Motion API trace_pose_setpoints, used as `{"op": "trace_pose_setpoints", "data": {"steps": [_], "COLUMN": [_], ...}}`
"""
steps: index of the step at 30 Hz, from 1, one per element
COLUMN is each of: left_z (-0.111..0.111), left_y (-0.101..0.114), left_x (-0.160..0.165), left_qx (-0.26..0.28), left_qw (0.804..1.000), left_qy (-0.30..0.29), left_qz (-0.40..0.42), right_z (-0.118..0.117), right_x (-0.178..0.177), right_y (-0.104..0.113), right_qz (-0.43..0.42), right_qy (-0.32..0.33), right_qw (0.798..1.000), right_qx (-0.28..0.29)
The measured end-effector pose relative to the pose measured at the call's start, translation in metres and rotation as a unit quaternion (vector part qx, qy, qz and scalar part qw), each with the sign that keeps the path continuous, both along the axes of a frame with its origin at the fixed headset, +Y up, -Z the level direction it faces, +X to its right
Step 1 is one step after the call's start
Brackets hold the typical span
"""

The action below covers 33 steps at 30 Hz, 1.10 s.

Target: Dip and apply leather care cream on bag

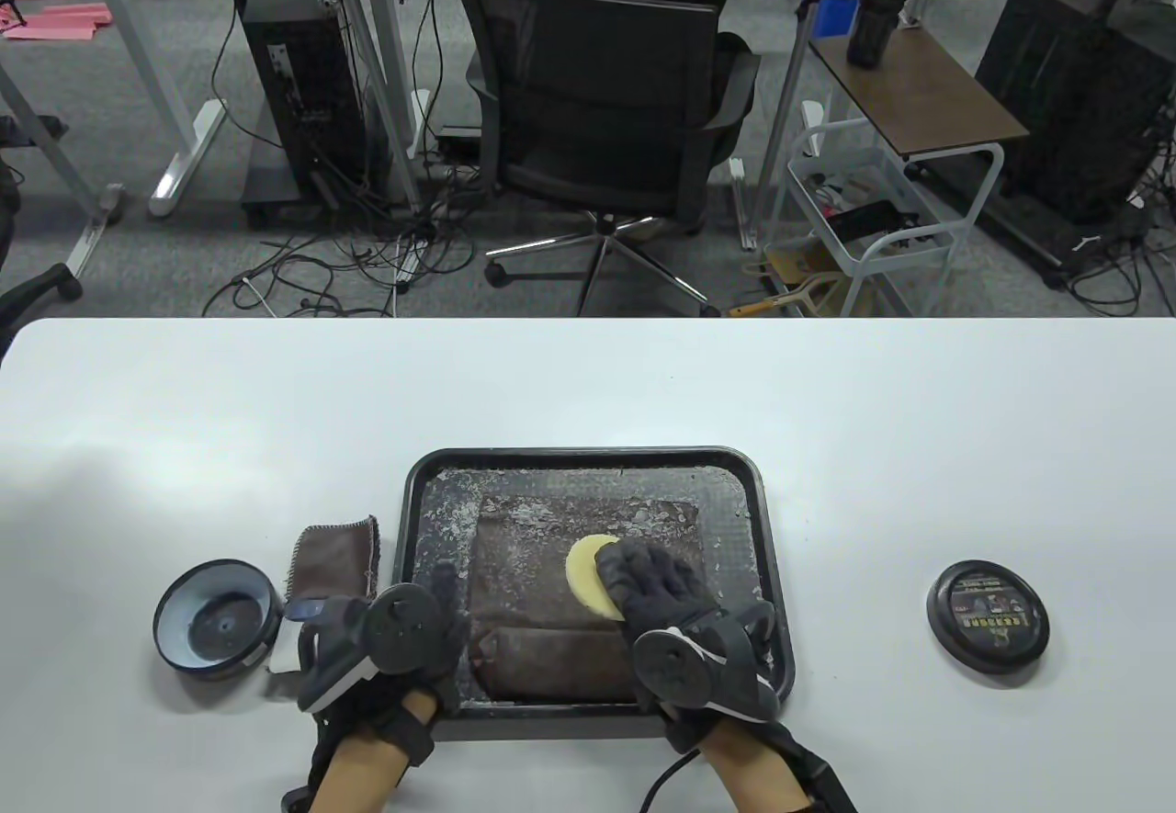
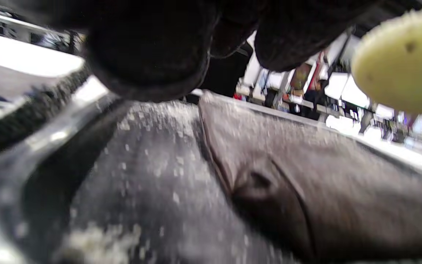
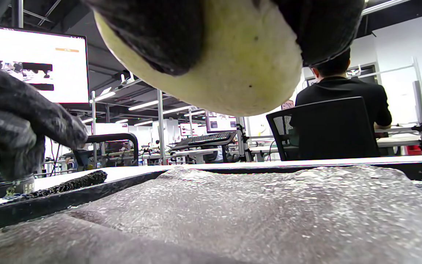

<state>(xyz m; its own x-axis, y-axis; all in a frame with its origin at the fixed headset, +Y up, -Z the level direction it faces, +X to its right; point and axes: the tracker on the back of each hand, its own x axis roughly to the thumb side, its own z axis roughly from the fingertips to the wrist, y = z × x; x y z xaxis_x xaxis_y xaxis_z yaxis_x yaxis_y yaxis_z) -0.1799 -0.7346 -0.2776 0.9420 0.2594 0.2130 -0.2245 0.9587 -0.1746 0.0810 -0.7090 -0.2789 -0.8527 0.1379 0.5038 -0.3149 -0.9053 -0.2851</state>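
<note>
Cream tin (image 1: 218,625) sits open far left, off the tray (image 1: 588,462). Left hand (image 1: 395,643) rests flat-fingered on the bag (image 1: 551,602) edge. Right hand (image 1: 666,592) grips the sponge (image 1: 588,574) above bag centre; bag's long axis runs away from the person.

Bright, even light from above; wrist views partly out of focus.
The white bench (image 1: 827,446) shows soft glare and weak shadows. In the left wrist view, everything close is blurred.
</note>
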Motion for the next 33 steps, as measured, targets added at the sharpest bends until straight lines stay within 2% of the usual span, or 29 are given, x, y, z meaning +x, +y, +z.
{"op": "trace_pose_setpoints", "data": {"steps": [5, 11, 16, 20, 26, 33], "left_z": [-0.006, -0.010, -0.011, -0.011, -0.010, -0.009], "left_y": [-0.016, -0.035, -0.036, -0.040, -0.041, -0.042], "left_x": [0.005, -0.005, -0.008, -0.014, -0.018, -0.018], "left_qx": [-0.043, -0.099, -0.109, -0.110, -0.115, -0.136], "left_qw": [0.998, 0.995, 0.993, 0.991, 0.989, 0.984], "left_qy": [-0.014, -0.032, -0.053, -0.064, -0.076, -0.098], "left_qz": [-0.047, 0.002, 0.004, 0.038, 0.058, 0.059], "right_z": [-0.010, -0.030, -0.047, -0.058, -0.067, -0.073], "right_x": [-0.018, -0.046, -0.069, -0.087, -0.107, -0.122], "right_y": [-0.002, -0.009, -0.016, -0.020, -0.026, -0.031], "right_qz": [0.017, 0.052, 0.072, 0.075, 0.085, 0.101], "right_qy": [-0.005, -0.029, -0.053, -0.057, -0.064, -0.061], "right_qw": [1.000, 0.997, 0.994, 0.992, 0.990, 0.990], "right_qx": [-0.012, -0.046, -0.067, -0.079, -0.091, -0.080]}}
